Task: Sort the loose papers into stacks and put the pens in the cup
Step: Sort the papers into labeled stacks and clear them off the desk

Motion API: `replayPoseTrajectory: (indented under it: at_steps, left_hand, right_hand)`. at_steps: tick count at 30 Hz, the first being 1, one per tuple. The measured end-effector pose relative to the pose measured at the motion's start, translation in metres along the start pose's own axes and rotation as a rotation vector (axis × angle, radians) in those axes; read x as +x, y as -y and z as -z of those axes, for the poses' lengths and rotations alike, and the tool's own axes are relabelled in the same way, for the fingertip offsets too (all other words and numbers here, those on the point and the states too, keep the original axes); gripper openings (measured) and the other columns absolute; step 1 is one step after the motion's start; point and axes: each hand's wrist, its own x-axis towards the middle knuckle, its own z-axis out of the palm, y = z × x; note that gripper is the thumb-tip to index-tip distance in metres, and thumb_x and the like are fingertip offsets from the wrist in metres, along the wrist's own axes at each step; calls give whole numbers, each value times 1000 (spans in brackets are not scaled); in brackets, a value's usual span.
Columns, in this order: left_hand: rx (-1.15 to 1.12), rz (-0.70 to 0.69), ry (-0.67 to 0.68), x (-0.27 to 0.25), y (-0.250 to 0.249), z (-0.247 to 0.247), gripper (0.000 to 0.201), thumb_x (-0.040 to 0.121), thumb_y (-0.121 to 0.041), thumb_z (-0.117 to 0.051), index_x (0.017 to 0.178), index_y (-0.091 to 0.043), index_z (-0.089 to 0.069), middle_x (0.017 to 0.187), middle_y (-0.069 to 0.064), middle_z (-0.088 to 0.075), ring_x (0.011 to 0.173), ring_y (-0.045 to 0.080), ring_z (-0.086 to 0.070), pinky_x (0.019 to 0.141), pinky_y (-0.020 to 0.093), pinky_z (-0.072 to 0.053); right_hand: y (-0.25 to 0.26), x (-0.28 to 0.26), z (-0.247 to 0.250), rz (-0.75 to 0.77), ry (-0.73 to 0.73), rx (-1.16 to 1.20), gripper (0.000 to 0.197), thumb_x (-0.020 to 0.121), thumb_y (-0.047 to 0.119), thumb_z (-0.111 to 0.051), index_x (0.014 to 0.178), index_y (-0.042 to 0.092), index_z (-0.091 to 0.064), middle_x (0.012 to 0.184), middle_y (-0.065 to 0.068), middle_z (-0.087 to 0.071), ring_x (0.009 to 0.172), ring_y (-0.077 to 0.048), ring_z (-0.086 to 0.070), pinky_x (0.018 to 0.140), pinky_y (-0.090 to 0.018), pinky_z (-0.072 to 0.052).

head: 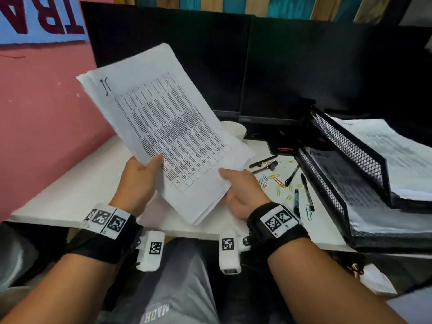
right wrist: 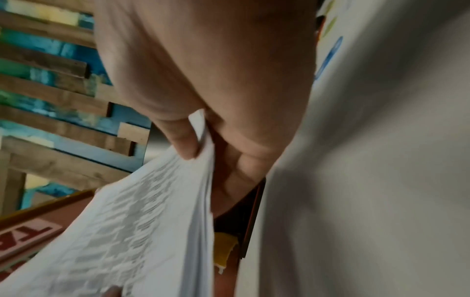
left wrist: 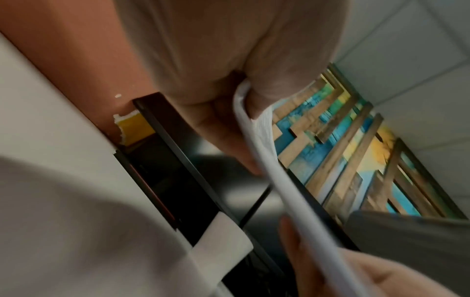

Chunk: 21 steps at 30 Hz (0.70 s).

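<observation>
Papers: a thick sheaf of papers, printed with a dense table, is held up tilted above the white worktop, its far end raised toward the dark monitors.
Left hand: the left hand grips the sheaf's lower left edge, thumb on the printed face, fingers curled behind the sheets.
Right hand: the right hand pinches the lower right corner, thumb on top and the fingers clamped beneath the stack.
Sheaf edge: the wrist views show many sheets pressed together; how many cannot be told.
Pens: several dark pens lie loose on the worktop to the right of the right hand, among scattered coloured paper clips; two brownish pens lie a little farther back, beside a small black binder clip.
Cup: a white cup stands at the back of the worktop near the monitor base, partly hidden by the raised sheaf.
Trays: black mesh trays sit stacked at the right edge, each holding a pile of printed sheets.
Wall: a pink wall runs along the left side.
</observation>
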Motion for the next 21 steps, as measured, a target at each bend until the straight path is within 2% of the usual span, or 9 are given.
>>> replayPoseTrajectory:
  at_steps: [3,5,7,8,11,13,16,19,21]
  left_hand:
    - [50,5,175,-14,7,-10,30,106,-35,-55,97,-14,-75,87,-4,-81,82,19,-76,71,31,-59]
    - [52,11,271,-20,17,-7,45,101,-51,-57,101,-11,-76,91,0,-82,83,21,-79,83,28,-60]
    - [46,5,349,-24,29,-2,71,83,-77,-58,107,-12,-73,92,7,-81,89,25,-78,95,37,-53]
    - [98,-5,365,-26,34,0,74,79,-81,-55,109,-16,-72,92,6,-81,92,21,-77,98,38,-49]
    - [211,-50,379,-28,42,2,37,98,-52,-56,109,-21,-72,91,-2,-82,93,5,-74,99,27,-43]
    - [237,-63,358,-26,50,-1,14,102,-30,-62,107,-22,-73,90,-7,-82,91,-1,-72,96,24,-44]
    - [152,-33,336,-10,87,0,13,98,-31,-68,108,-27,-76,94,-5,-82,100,4,-72,96,44,-47]
    - [141,26,300,45,208,11,45,82,-49,-82,120,-24,-76,103,9,-81,139,33,-53,104,67,-36]
    - [105,10,308,53,219,3,49,82,-45,-83,121,-16,-75,107,4,-80,147,29,-43,106,62,-37]
  right_hand:
    - [8,-5,12,16,-72,-39,25,102,3,-58,123,10,-69,113,-10,-79,107,-32,-75,98,-51,-59]
    - [15,-12,26,5,-107,-26,22,104,2,-55,117,9,-71,110,-11,-79,104,-32,-75,92,-47,-61]
    - [22,-21,44,5,-142,6,24,106,3,-52,122,5,-69,117,-16,-78,109,-35,-74,92,-47,-60]
    - [25,-27,54,14,-165,25,25,106,3,-51,126,3,-66,121,-18,-76,111,-36,-73,90,-46,-60]
    - [32,-46,91,42,-226,102,24,107,4,-49,126,7,-64,121,-18,-76,101,-31,-73,80,-41,-59]
    - [33,-59,119,59,-264,163,27,107,5,-48,129,9,-63,121,-17,-77,107,-33,-74,92,-48,-59]
    - [31,-82,160,62,-293,230,32,107,7,-48,136,7,-61,124,-16,-76,125,-36,-68,116,-55,-45]
    - [28,-108,194,48,-290,286,35,106,6,-46,138,5,-60,130,-19,-73,129,-37,-65,118,-56,-43]
    - [25,-121,217,37,-299,308,38,105,7,-47,140,2,-60,132,-22,-71,130,-39,-64,119,-56,-41]
